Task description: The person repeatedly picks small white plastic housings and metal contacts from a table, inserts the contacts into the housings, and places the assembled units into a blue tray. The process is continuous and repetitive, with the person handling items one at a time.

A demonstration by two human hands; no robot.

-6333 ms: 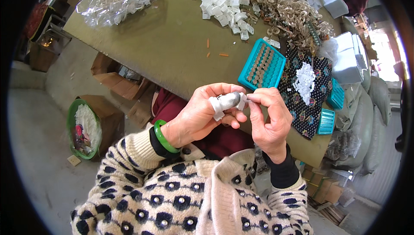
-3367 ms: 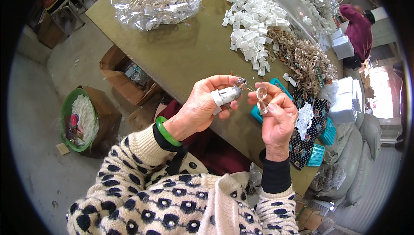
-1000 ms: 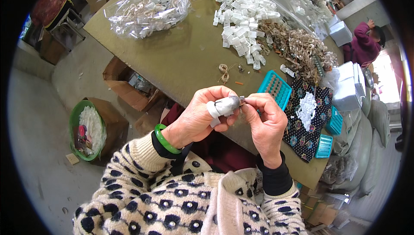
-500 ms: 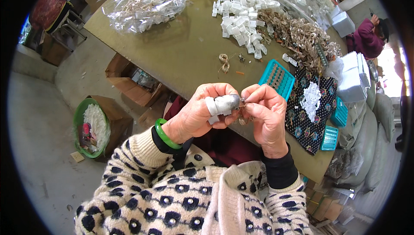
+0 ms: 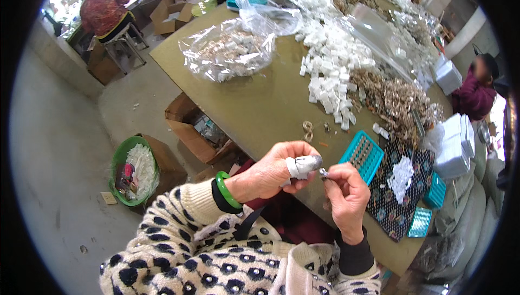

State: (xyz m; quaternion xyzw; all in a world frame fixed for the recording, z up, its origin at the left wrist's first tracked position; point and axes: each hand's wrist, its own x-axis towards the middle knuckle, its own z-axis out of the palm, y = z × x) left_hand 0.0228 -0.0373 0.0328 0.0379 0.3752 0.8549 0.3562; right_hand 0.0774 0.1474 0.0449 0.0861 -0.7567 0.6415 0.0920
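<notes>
We look down on an olive tabletop (image 5: 238,100), the left hand (image 5: 265,173) and right hand (image 5: 348,196) close together at its near edge.
Across it we see a broad pile of white plastic pieces (image 5: 336,62), a tangled beige heap (image 5: 387,100) beside that, a clear bag (image 5: 227,51) farther left, then a dark patterned cloth (image 5: 390,216) and a teal tray (image 5: 371,161) with rows of small round pieces. The left hand (a green bangle (image 5: 227,190) circles its wrist) has curled fingers and a white wrapping (image 5: 299,168) on one digit; we cannot tell whether they grip anything. The right fingers pinch a small shiny piece (image 5: 323,172), just beside the wrapping's grey tip.
</notes>
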